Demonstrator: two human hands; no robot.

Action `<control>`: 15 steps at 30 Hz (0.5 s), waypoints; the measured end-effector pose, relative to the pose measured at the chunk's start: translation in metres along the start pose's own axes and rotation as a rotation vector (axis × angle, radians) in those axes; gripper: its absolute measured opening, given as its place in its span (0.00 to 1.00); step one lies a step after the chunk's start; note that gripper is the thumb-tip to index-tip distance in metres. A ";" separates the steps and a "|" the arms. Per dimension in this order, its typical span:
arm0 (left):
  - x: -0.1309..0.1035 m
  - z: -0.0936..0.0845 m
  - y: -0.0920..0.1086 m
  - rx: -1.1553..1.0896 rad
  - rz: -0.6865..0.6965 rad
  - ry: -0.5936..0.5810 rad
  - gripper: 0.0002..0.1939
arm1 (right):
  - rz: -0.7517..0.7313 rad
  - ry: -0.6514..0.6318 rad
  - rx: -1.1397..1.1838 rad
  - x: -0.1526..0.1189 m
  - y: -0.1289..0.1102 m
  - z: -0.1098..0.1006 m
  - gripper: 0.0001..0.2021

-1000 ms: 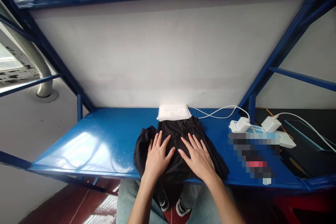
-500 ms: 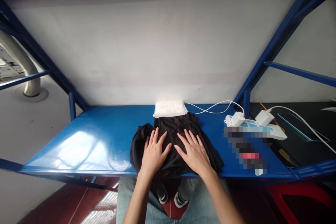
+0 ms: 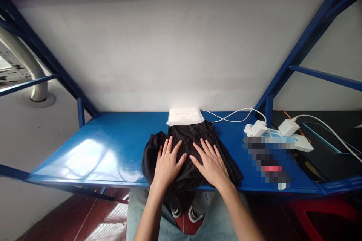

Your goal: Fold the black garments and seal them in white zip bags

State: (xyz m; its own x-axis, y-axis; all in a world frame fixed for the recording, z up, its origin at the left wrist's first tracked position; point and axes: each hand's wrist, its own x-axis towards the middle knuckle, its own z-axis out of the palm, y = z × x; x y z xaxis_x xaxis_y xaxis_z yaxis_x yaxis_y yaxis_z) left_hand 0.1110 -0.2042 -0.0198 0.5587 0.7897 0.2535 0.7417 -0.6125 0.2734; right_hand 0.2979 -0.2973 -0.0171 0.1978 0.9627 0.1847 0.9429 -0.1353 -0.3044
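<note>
Left hand (image 3: 166, 163) and right hand (image 3: 210, 163) flat on a black garment (image 3: 188, 145)

The black garment lies rumpled on the blue tabletop (image 3: 121, 131), in the middle, its lower part reaching the near edge. Both hands rest on it palm down, side by side. The fingers of each are spread and extended, pointing away from the person, and pinch nothing; the thumbs angle inward, their tips near each other but apart. Cloth bunches out to the left of the left hand, while to the right of the right hand it slants down in folds.

Just beyond the garment's far edge sits a white packet (image 3: 185, 116), close to the pale wall (image 3: 169, 52). A white cable (image 3: 237, 112) runs from beside the packet to a white adapter (image 3: 258, 128) on the power strip (image 3: 302, 143), well to the right. Nearer than the strip, a pixelated patch hides something on the tabletop.
</note>
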 end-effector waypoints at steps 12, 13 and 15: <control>0.050 -0.040 -0.003 -0.121 -0.059 0.058 0.28 | -0.021 0.199 0.433 0.048 0.062 -0.038 0.31; 0.064 -0.045 -0.007 -0.136 -0.028 0.071 0.27 | -0.019 0.190 0.450 0.062 0.074 -0.042 0.31; 0.090 -0.047 -0.018 -0.177 0.028 0.052 0.20 | -0.022 0.078 0.505 0.086 0.094 -0.045 0.31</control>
State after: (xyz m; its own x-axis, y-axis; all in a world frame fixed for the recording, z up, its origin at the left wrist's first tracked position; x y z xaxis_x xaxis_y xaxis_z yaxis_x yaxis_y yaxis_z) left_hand 0.1299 -0.1238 0.0418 0.5553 0.7719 0.3095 0.6464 -0.6348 0.4233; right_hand 0.4152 -0.2375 0.0120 0.2168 0.9410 0.2597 0.7037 0.0338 -0.7097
